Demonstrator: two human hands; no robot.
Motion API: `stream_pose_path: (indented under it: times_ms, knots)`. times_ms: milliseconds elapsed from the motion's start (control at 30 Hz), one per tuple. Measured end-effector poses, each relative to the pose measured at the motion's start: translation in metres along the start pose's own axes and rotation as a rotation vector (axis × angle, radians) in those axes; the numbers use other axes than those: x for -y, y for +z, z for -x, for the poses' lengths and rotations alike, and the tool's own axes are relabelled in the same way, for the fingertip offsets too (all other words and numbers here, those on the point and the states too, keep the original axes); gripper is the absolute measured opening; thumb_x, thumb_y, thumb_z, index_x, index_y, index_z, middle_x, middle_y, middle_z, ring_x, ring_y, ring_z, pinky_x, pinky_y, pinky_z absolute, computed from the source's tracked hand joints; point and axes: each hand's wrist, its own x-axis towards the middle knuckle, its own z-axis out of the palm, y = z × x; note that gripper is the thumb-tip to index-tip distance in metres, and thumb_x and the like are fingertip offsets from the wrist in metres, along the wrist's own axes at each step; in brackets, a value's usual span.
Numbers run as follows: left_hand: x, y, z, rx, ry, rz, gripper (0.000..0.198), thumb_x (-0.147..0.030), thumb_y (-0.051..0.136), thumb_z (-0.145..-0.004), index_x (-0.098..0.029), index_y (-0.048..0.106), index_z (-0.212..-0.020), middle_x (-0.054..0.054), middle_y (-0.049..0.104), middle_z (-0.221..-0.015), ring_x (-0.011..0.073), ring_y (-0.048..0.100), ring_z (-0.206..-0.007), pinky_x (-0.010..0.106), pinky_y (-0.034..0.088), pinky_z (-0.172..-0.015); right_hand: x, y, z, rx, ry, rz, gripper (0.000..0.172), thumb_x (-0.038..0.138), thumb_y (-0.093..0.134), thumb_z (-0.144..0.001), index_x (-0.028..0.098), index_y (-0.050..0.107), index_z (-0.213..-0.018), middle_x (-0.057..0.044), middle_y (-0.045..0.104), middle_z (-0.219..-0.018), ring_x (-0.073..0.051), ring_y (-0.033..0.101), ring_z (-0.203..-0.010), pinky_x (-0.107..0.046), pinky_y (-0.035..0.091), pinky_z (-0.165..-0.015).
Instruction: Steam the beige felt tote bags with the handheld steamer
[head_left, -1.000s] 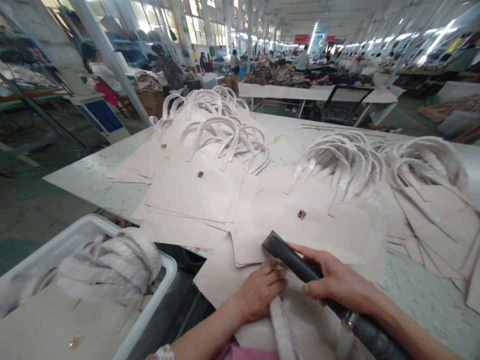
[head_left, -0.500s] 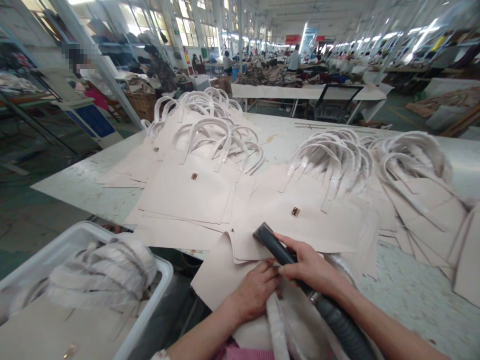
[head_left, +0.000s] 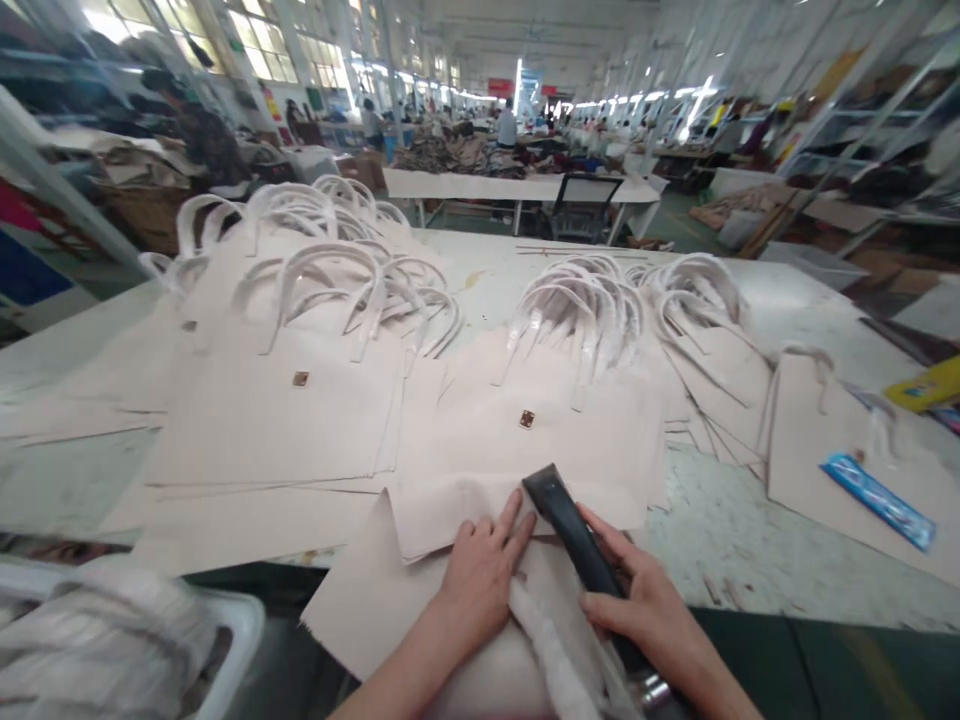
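My right hand [head_left: 643, 603] is wrapped round a black nozzle [head_left: 566, 525] on a hose, its flat tip resting on the near edge of a cream bag panel [head_left: 427, 590] in front of me. My left hand [head_left: 480, 570] lies flat on that panel with fingers stretched out, just left of the nozzle, beside a plastic-wrapped white handle [head_left: 559, 660]. Behind the nozzle lies a stack of cream bags [head_left: 555, 430] with a small brown clasp [head_left: 527, 419] and white loop handles.
More stacks of handled bags [head_left: 300, 390] cover the white table [head_left: 735, 540]. A white bin [head_left: 232, 640] of wrapped handles stands at lower left. A blue packet [head_left: 877, 498] lies at right. Other tables and workers fill the hall behind.
The view has swung right. My left hand has opened flat onto the panel. The nozzle has shifted slightly, still in my right hand.
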Motion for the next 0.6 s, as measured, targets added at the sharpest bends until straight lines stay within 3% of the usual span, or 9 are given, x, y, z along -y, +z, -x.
stream_pose_path:
  times_ms: [67, 133, 233, 300, 433, 500, 600]
  knots:
    - [-0.002, -0.004, -0.007, 0.062, 0.014, -0.056, 0.072, -0.023, 0.050, -0.076, -0.027, 0.013, -0.137, 0.009, 0.002, -0.145, 0.0253, 0.049, -0.091, 0.040, 0.039, -0.074, -0.007, 0.004, 0.008, -0.020, 0.012, -0.065, 0.078, 0.011, 0.057, -0.058, 0.022, 0.036, -0.132, -0.005, 0.054, -0.116, -0.018, 0.057, -0.074, -0.025, 0.045, -0.054]
    - [-0.001, -0.005, -0.011, 0.100, 0.023, -0.078, 0.070, -0.024, 0.050, -0.075, -0.028, 0.015, -0.137, 0.008, 0.002, -0.145, 0.0249, 0.049, -0.090, 0.039, 0.038, -0.074, -0.013, 0.001, 0.015, -0.002, 0.030, -0.143, 0.079, 0.010, 0.057, -0.057, 0.021, 0.035, -0.132, -0.006, 0.055, -0.117, -0.021, 0.058, -0.081, -0.027, 0.047, -0.061]
    - [0.002, -0.004, -0.013, 0.133, 0.022, -0.099, 0.068, -0.025, 0.050, -0.074, -0.031, 0.021, -0.135, 0.005, 0.000, -0.145, 0.0249, 0.049, -0.090, 0.038, 0.038, -0.074, -0.026, -0.015, 0.027, -0.033, 0.004, -0.223, 0.079, 0.010, 0.060, -0.057, 0.018, 0.037, -0.132, -0.007, 0.056, -0.117, -0.025, 0.051, -0.104, -0.029, 0.046, -0.075]
    - [0.003, -0.002, -0.014, 0.142, 0.023, -0.114, 0.068, -0.024, 0.051, -0.072, -0.031, 0.023, -0.134, 0.003, -0.001, -0.145, 0.0253, 0.049, -0.090, 0.039, 0.038, -0.073, -0.036, -0.031, 0.034, -0.129, 0.000, -0.248, 0.079, 0.013, 0.063, -0.058, 0.017, 0.036, -0.132, -0.007, 0.056, -0.118, -0.025, 0.047, -0.110, -0.029, 0.045, -0.079]
    - [0.002, -0.002, -0.014, 0.143, 0.037, -0.110, 0.070, -0.023, 0.050, -0.071, -0.031, 0.023, -0.135, 0.003, -0.003, -0.145, 0.0253, 0.049, -0.089, 0.039, 0.038, -0.072, -0.042, -0.056, 0.044, -0.260, 0.044, -0.177, 0.085, 0.023, 0.067, -0.063, 0.018, 0.026, -0.137, -0.006, 0.062, -0.104, -0.020, 0.058, -0.074, -0.028, 0.047, -0.058]
    - [0.002, -0.002, -0.014, 0.144, 0.037, -0.099, 0.070, -0.023, 0.050, -0.071, -0.030, 0.022, -0.135, 0.004, -0.003, -0.145, 0.0245, 0.049, -0.089, 0.038, 0.038, -0.073, -0.034, -0.061, 0.044, -0.197, 0.043, -0.127, 0.085, 0.025, 0.067, -0.064, 0.021, 0.025, -0.137, -0.004, 0.063, -0.094, -0.016, 0.053, -0.058, -0.027, 0.044, -0.051]
    - [0.002, -0.002, -0.014, 0.161, 0.042, -0.103, 0.073, -0.019, 0.050, -0.068, -0.029, 0.021, -0.135, 0.005, -0.003, -0.145, 0.0240, 0.050, -0.089, 0.038, 0.039, -0.074, -0.014, -0.056, 0.036, -0.094, 0.034, -0.101, 0.077, 0.022, 0.064, -0.064, 0.025, 0.032, -0.134, -0.003, 0.060, -0.097, -0.013, 0.050, -0.053, -0.025, 0.043, -0.048]
